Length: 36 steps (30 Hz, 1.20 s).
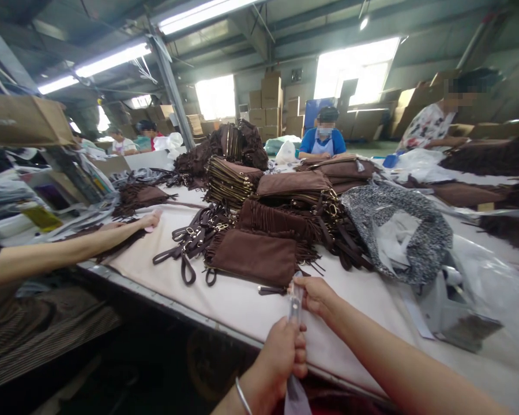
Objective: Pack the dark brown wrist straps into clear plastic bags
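A narrow strip of clear plastic (294, 306) stretches between my two hands at the table's front edge. My left hand (283, 351), with a bangle at its wrist, is closed round the lower part of the strip. Higher up, my right hand (313, 293) pinches the strip's upper end, close to the corner of a brown fringed bag (255, 253) lying flat. Dark wrist straps (188, 239) with metal clasps lie left of that bag. Behind it are more brown bags (294, 185) in stacks, with brass zippers showing.
A co-worker's arm (64, 253) reaches over the table (225, 302) from the left. At the right are a speckled grey bundle (398, 230), a metal dispenser (462, 320) and clear plastic sheeting (497, 282). Another person (323, 138) sits across the table.
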### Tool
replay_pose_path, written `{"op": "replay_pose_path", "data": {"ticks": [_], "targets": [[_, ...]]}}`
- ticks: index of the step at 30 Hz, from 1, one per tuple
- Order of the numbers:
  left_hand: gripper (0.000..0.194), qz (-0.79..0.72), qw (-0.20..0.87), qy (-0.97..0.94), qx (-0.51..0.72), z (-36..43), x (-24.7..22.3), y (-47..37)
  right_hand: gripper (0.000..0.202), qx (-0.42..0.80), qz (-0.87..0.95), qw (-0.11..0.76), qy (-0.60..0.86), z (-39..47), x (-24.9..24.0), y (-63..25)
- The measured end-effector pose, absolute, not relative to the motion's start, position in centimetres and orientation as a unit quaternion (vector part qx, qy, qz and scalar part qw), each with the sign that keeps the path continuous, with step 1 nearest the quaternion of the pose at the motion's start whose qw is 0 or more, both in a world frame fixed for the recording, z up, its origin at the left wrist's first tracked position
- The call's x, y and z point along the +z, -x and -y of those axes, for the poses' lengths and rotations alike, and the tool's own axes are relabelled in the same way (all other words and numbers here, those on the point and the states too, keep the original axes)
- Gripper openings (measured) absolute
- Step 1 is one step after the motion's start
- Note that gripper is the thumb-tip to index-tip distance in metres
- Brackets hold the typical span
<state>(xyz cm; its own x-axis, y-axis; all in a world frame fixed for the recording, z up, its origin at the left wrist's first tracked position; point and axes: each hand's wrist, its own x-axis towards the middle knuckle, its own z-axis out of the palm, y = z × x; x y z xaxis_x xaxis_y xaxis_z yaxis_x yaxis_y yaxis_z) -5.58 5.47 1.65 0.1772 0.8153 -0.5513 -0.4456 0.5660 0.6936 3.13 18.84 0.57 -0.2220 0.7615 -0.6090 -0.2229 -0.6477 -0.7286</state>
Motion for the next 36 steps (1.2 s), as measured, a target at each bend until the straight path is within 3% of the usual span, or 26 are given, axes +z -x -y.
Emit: {"op": "replay_pose_path", "data": {"ticks": [5,12,16,21,23,26,31,36], "targets": [[0.026,-0.385,0.837,-0.133,0.364,-4.6,2.7,9.0,0.017,0.736,0.244,0.350,0.525,-18.5,0.5,-3.6],[0.029,-0.433,0.828,-0.245,0.260,0.6,3.5,13.3,0.011,0.726,0.248,0.368,0.526,-17.8,0.1,-3.8],[0.035,-0.524,0.755,-0.333,0.212,2.5,3.6,16.3,0.010,0.720,0.245,0.384,0.524,-17.6,0.1,-3.8],[0.036,-0.586,0.586,-0.557,0.045,0.8,6.0,20.4,0.010,0.718,0.246,0.388,0.522,-17.2,0.3,-3.8],[0.030,-0.604,0.492,-0.624,0.064,-1.1,7.4,20.6,0.009,0.715,0.247,0.392,0.523,-17.1,0.3,-3.7],[0.035,-0.619,0.414,-0.639,0.192,-4.6,8.2,18.0,0.008,0.710,0.250,0.397,0.526,-16.8,0.5,-3.6],[0.027,-0.615,0.519,-0.507,0.311,-9.5,5.0,9.9,0.007,0.701,0.262,0.404,0.526,-16.5,0.5,-3.4],[0.036,-0.582,0.633,-0.394,0.324,-10.4,2.6,6.2,0.007,0.697,0.290,0.396,0.523,-16.5,0.4,-3.8]]}}
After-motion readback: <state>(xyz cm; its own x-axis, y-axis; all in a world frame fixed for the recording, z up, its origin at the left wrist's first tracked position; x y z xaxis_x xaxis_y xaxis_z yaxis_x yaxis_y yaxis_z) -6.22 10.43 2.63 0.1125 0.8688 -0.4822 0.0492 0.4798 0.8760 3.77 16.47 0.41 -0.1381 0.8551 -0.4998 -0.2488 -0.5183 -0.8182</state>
